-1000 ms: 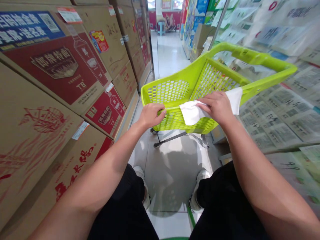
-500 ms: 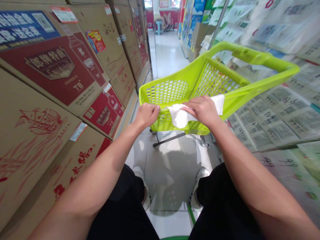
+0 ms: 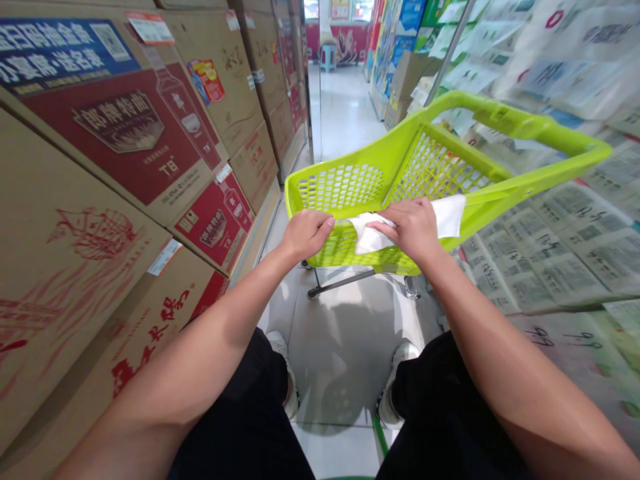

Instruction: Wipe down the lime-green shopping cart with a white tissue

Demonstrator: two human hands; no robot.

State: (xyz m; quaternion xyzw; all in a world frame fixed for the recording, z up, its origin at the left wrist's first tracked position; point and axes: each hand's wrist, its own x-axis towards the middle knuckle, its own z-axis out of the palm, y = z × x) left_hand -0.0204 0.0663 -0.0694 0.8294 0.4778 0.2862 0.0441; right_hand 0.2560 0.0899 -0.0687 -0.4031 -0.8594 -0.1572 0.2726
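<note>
A lime-green plastic shopping cart (image 3: 350,190) on small wheels stands on the tiled floor in front of me, its long handle (image 3: 525,127) reaching to the right. My left hand (image 3: 305,233) curls over the near rim of the basket at its left corner. My right hand (image 3: 413,230) presses a white cloth (image 3: 450,213) against the same rim, fingers closed on it. Part of the cloth shows between the two hands, the rest sticks out to the right of my right hand.
Stacked cardboard boxes (image 3: 125,153) with red and blue labels wall the left side of a narrow aisle. Shelves of packaged goods (image 3: 560,220) line the right. The tiled aisle (image 3: 345,113) runs ahead past the cart. My shoes (image 3: 400,373) are below.
My right hand has slid the cloth leftward along the cart rim toward my left hand. The left hand has stayed on the rim's corner. The view shifted slightly.
</note>
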